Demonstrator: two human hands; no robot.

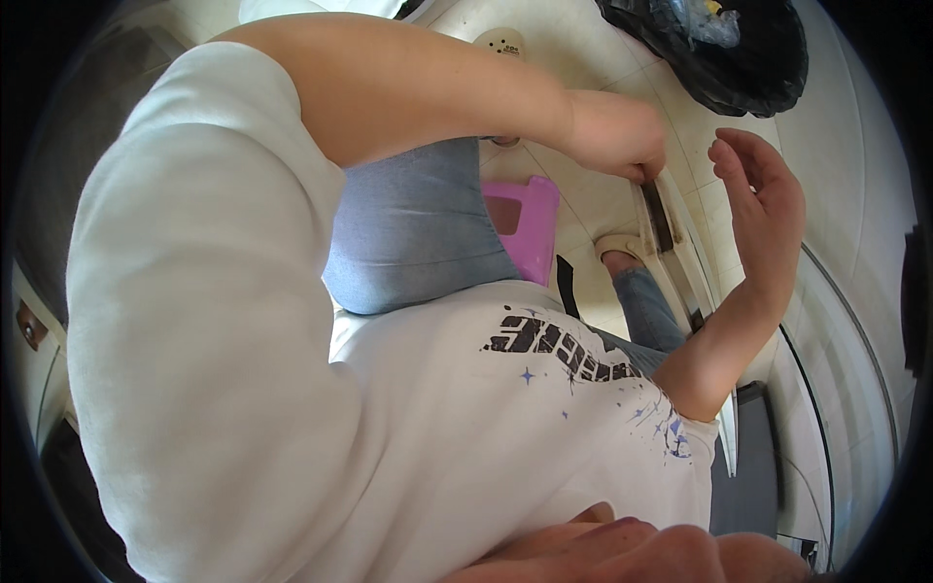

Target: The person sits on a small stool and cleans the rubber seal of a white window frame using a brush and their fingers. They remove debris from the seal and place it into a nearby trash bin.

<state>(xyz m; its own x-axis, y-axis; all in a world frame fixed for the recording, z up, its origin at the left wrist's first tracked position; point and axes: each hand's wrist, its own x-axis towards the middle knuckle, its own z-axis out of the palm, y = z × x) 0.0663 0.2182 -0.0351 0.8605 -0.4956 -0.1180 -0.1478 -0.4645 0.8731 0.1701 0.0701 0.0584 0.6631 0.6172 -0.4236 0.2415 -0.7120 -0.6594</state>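
Observation:
My left hand (pixel 623 135) reaches across from the left, its fingers closed at the upper end of a long off-white frame (pixel 681 280). The frame has a dark channel along its edge, with brownish stains. It stands on a slant between my body and the right side, and its lower part runs behind my right forearm. My right hand (pixel 765 178) is raised to the right of the frame, apart from it. Its fingers are curved with a gap to the thumb, and I see nothing held in them.
A black plastic bag (pixel 729 80) with clear plastic waste stands at the top right. A pink plastic stool (pixel 536 226) is beside my jeans. Beige clogs (pixel 503 44) show on the tiled floor (pixel 576 189). A dark grey object (pixel 754 444) lies low on the right, near curved pale panels (pixel 845 350).

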